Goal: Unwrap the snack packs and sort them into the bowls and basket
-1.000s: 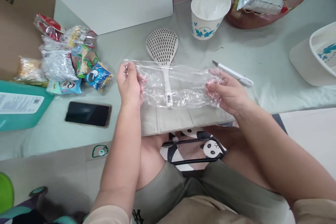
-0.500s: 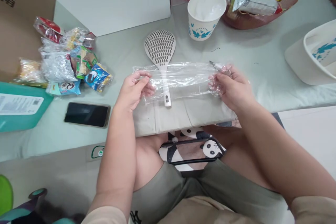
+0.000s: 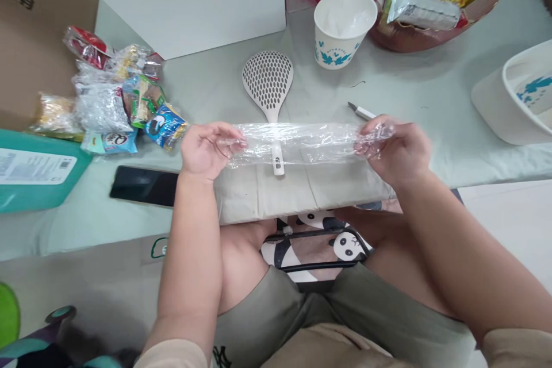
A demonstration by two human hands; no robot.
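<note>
A clear plastic wrapper (image 3: 319,141) is stretched sideways between my two hands. My left hand (image 3: 209,149) grips its left end with curled fingers, and my right hand (image 3: 397,146) closes on its bunched right end. Beneath the plastic lies a white slotted skimmer (image 3: 268,80), its perforated head pointing away from me and its handle partly seen through the film. A white pen-like tool (image 3: 361,110) with a dark tip rests on the table just beyond my right hand.
A phone (image 3: 144,185) lies near my left forearm. Wrapped snacks (image 3: 103,106) and a teal container (image 3: 37,169) are at the left. Behind stand a white box (image 3: 207,0), a paper cup (image 3: 340,40) and a red snack bowl (image 3: 405,40). A white bin (image 3: 500,98) is at the right.
My hands have moved apart, drawing the wrapper into a longer, narrower strip. More of the pen-like tool shows, and my left hand now sits closer to the snacks. The view has shifted slightly.
</note>
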